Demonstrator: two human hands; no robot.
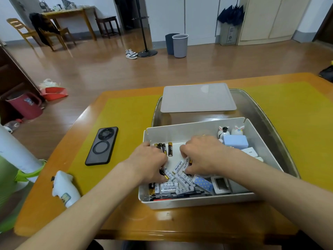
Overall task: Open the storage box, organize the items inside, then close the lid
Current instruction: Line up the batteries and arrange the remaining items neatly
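Fingers of both hands curl down among loose batteries inside the open white plastic storage box [182,131]. Left hand [151,160]: fingertips bent onto a white "Heybright" battery [168,173], with a black-and-gold battery tip showing just beneath them; whether it truly grips either one cannot be told. Right hand [200,154]: fingers curled narrow over 2 more white batteries [184,166], thumb side low against them; an actual pinch is hidden by the knuckles.

Box sits on the near middle of the orange-edged wooden table with yellow mat [126,123], resting at the front of a clear shallow plastic tray [270,123]. Flat grey rectangular lid [197,97] lies off the box, on the tray's far end.

Box contents, left side: 4 black-and-gold batteries [170,148] standing in a row near the far wall; white batteries heaped toward the near wall; dark pens [180,194] along the near wall. Right side: pale blue box [235,141], 2 small white rabbit figurines [237,129] in the far corner, blue spotted packet [202,183], small white framed gadget [220,184].

Left of the box, apart from it: black smartphone face down [101,146]. Near table corner: white soft pouch [64,188].
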